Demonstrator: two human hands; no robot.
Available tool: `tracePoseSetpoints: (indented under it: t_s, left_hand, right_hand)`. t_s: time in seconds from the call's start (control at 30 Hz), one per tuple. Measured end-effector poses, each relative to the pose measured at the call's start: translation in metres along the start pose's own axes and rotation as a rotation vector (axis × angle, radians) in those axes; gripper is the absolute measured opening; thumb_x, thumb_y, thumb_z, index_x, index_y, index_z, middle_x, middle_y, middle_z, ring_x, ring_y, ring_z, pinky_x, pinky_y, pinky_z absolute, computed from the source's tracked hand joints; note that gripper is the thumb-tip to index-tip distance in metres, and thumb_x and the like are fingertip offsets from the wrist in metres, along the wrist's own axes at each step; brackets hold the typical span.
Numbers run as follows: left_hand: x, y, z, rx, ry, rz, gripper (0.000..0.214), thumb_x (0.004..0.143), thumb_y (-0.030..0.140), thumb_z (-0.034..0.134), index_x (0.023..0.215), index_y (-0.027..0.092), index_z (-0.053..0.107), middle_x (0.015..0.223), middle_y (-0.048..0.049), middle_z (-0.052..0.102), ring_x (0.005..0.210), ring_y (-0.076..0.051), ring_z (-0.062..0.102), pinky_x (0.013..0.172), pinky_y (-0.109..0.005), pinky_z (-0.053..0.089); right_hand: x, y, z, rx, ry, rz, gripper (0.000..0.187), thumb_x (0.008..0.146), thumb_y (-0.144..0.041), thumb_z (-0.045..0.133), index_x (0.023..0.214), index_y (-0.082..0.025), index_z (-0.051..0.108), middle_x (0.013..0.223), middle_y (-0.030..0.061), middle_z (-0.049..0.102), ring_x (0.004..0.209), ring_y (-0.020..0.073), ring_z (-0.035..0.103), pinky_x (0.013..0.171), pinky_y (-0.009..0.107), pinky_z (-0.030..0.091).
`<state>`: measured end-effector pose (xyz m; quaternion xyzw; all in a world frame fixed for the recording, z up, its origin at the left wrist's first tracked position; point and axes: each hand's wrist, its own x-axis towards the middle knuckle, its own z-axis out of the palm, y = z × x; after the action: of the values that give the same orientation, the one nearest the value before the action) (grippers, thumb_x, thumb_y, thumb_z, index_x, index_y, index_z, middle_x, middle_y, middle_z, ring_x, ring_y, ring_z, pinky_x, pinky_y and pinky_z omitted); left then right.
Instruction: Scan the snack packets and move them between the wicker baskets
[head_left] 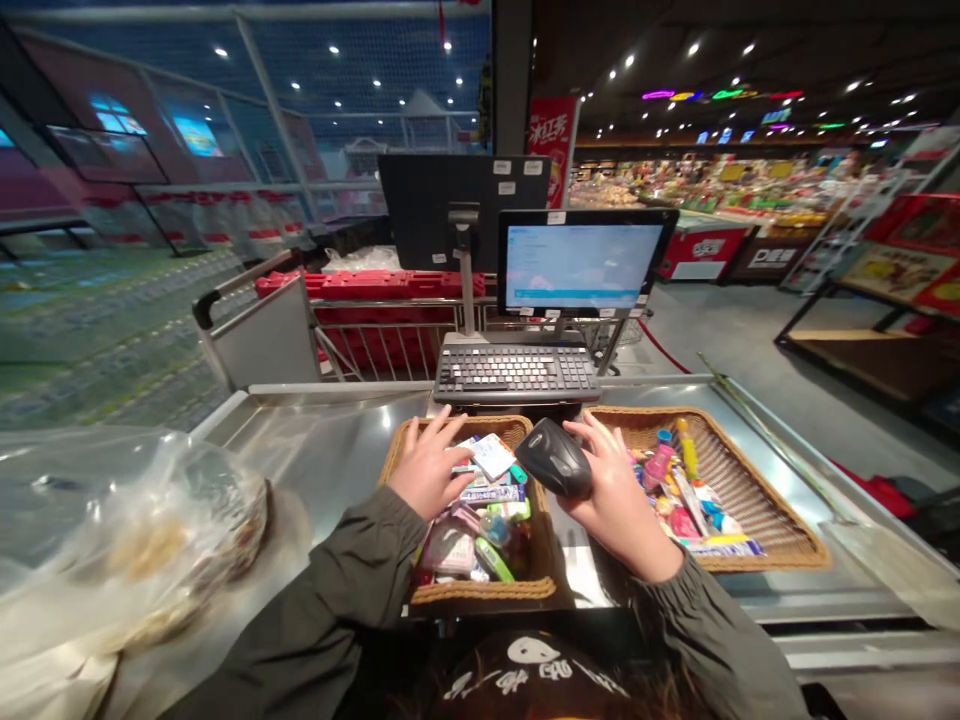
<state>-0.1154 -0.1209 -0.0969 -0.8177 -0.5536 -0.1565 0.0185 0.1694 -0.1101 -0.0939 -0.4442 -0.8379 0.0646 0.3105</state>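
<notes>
- Right hand (621, 500) is wrapped around a black handheld scanner (553, 460), held up between the two baskets on the worktop (337, 430).
- Left hand (426, 470) is spread, fingers apart, over the left basket (487, 592), right by a white packet (493, 456). Can't quite tell if it's touching, tbh.
- Looks midway to me: small goods sit in both baskets, the right basket (757, 465) with bare wicker showing.
- Which pile's done and which is left? No way to tell from here.
</notes>
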Motion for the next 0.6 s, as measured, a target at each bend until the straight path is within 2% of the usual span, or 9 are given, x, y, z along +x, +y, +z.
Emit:
tracePoseSetpoints:
  t_s: [0.2,0.33,0.5,0.6]
  left_hand:
    - [0.076,0.050,0.040,-0.111,-0.067,0.237,0.021,0.082,0.036,0.069,0.098,0.024,0.075,0.150,-0.0121,0.047,0.147,-0.039,0.025,0.114,-0.071,0.010]
    - [0.127,0.087,0.072,-0.116,-0.128,0.378,0.024,0.080,0.033,0.072,0.103,0.024,0.074,0.150,-0.0136,0.046,0.147,-0.039,0.026,0.114,-0.072,0.015]
    - [0.189,0.133,0.107,-0.090,-0.161,0.528,0.030,0.082,0.031,0.070,0.111,0.025,0.072,0.153,-0.0146,0.042,0.148,-0.037,0.023,0.114,-0.070,0.016]
    - [0.224,0.158,0.130,-0.052,-0.206,0.587,0.034,0.082,0.024,0.069,0.116,0.026,0.071,0.155,-0.0138,0.039,0.149,-0.035,0.022,0.115,-0.068,0.015]
  right_hand:
    - [-0.023,0.040,-0.031,-0.087,0.142,0.119,0.047,0.072,-0.020,0.061,0.119,-0.018,0.060,0.134,0.0171,0.055,0.140,0.0406,0.035,0.111,0.070,0.025]
    - [-0.043,0.072,-0.055,-0.155,0.224,0.207,0.039,0.074,-0.027,0.064,0.112,-0.017,0.062,0.132,0.0172,0.056,0.140,0.0409,0.036,0.111,0.068,0.027]
    - [-0.066,0.106,-0.082,-0.193,0.278,0.337,0.040,0.074,-0.029,0.063,0.112,-0.019,0.061,0.134,0.0164,0.055,0.140,0.0408,0.036,0.111,0.068,0.026]
    - [-0.078,0.124,-0.093,-0.211,0.283,0.395,0.039,0.074,-0.030,0.064,0.111,-0.019,0.060,0.134,0.0169,0.054,0.141,0.0423,0.034,0.111,0.070,0.025]
